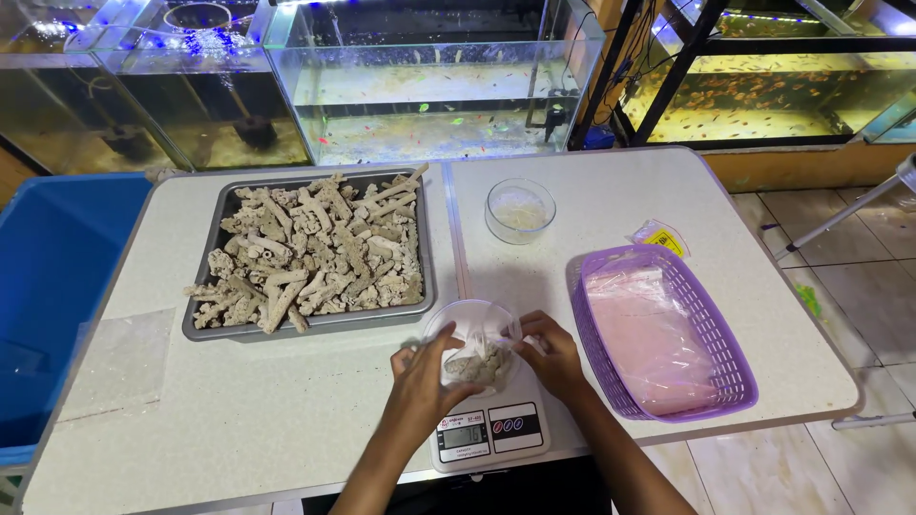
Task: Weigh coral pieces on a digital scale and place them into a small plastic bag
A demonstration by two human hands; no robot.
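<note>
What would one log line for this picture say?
left hand: holds clear bag | right hand: holds same bag | bag: coral bits, over scale | tray of coral pieces: behind

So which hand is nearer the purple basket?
Right. The right hand grips the clear bag on the scale, just left of the purple basket. The left hand holds the bag's far side, farther away.

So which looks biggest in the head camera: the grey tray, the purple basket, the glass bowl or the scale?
1. grey tray
2. purple basket
3. scale, partly hidden by hands
4. glass bowl, farther away, so unsure
</note>
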